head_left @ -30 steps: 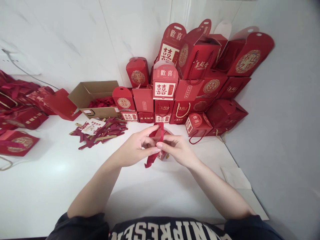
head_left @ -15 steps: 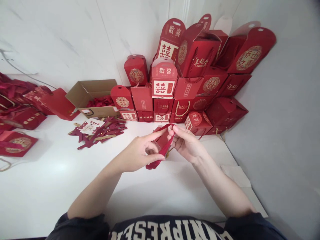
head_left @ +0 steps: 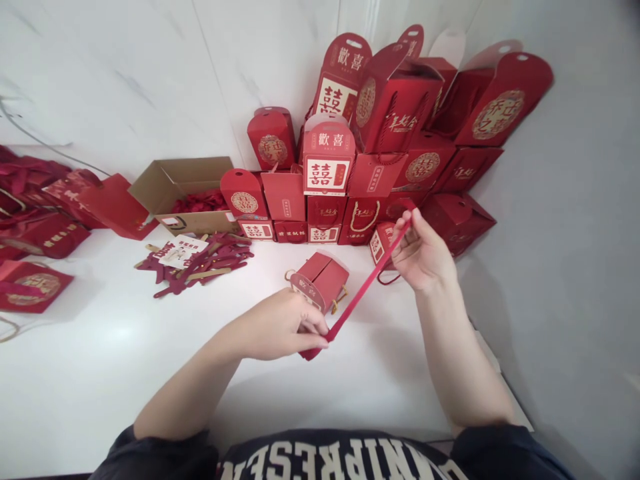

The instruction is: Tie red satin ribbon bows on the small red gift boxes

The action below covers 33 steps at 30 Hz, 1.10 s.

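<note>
A red ribbon [head_left: 369,279] runs taut on a slant between my two hands. My left hand [head_left: 283,325] pinches its lower part between thumb and fingers, and a short bunch of ribbon pokes out beneath. Higher and to the right, my right hand [head_left: 423,250] grips the other end with thumb and fingertips. Behind the ribbon a small red gift box [head_left: 327,270] with gold cord handles rests on the white table; its front is partly covered by my left hand.
Stacked red gift boxes [head_left: 327,167] stand against the wall. To their left are an open cardboard box [head_left: 200,223] holding red material and a pile of dark red cut-outs [head_left: 210,263] with a card on top. More red boxes [head_left: 37,287] sit at the far left.
My right hand has moved up and right, drawing the ribbon out straight. My left hand has come slightly lower, and the small gift box behind is more exposed.
</note>
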### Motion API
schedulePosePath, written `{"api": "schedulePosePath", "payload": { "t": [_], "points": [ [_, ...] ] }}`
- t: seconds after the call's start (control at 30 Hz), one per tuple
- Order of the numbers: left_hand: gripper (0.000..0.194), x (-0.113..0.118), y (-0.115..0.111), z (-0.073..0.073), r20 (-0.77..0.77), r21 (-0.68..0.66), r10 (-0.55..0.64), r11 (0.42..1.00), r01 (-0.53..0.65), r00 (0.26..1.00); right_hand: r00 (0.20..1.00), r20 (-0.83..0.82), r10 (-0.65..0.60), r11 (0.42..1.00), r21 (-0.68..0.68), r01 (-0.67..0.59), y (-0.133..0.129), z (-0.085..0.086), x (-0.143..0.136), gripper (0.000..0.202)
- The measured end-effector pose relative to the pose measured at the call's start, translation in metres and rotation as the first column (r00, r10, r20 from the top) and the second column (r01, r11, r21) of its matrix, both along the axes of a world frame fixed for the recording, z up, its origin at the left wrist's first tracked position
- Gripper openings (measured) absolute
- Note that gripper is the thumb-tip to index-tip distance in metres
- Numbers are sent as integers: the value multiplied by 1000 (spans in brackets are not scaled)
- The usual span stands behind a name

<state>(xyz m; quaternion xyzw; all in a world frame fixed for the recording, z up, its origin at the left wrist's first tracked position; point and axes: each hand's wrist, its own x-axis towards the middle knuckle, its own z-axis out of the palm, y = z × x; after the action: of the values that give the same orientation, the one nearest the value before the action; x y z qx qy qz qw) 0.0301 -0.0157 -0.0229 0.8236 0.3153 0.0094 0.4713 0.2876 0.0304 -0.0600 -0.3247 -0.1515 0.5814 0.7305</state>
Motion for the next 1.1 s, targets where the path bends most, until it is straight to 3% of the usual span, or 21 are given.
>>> {"api": "schedulePosePath", "payload": {
  "t": [0.13, 0.27, 0.37, 0.4, 0.47, 0.53, 0.57, 0.63, 0.7, 0.8, 0.93, 1.1],
  "points": [
    [18, 0, -1, -2, -76, 56, -155, 986, 159, 985, 998, 58, 14, 999, 40, -16, -1, 5, 17, 6],
    [21, -2, -1, -6, -111, 163, -222, 957, 238, 969, 971, 141, 193, 971, 112, -209, -15, 18, 16, 6],
    [22, 5, -2, -12, -42, 378, -27, 925, 41, 999, 926, 239, 292, 932, 147, -332, -26, 25, 12, 3],
    [26, 9, -2, -16, -2, 479, 89, 874, -77, 996, 903, 297, 311, 920, 144, -364, -29, 25, 11, 6],
    [46, 18, -1, -26, 55, 660, 288, 708, -251, 956, 828, 440, 347, 897, 103, -430, -35, 25, 11, 11],
    [67, 22, 3, -37, 38, 754, 382, 596, -277, 923, 704, 592, 393, 867, 18, -499, -39, 25, 13, 14],
    [73, 22, 5, -41, 12, 767, 401, 584, -266, 916, 619, 668, 413, 847, -33, -530, -40, 25, 13, 16],
    [72, 16, 12, -45, -67, 741, 378, 639, -208, 923, 411, 798, 440, 797, -137, -588, -42, 27, 13, 22],
    [59, 3, 19, -41, -157, 665, 270, 740, -100, 950, 210, 867, 451, 736, -228, -638, -42, 28, 11, 28],
    [58, -22, 28, -29, -258, 560, 116, 827, 50, 959, 18, 878, 479, 647, -339, -683, -37, 25, 4, 31],
    [70, -40, 35, -22, -286, 520, 50, 847, 111, 957, -127, 850, 511, 558, -441, -703, -26, 10, -8, 31],
    [60, -31, 33, -26, -199, 532, 52, 845, 63, 979, -192, 835, 516, 483, -468, -740, -19, -3, -18, 31]
  ]
}}
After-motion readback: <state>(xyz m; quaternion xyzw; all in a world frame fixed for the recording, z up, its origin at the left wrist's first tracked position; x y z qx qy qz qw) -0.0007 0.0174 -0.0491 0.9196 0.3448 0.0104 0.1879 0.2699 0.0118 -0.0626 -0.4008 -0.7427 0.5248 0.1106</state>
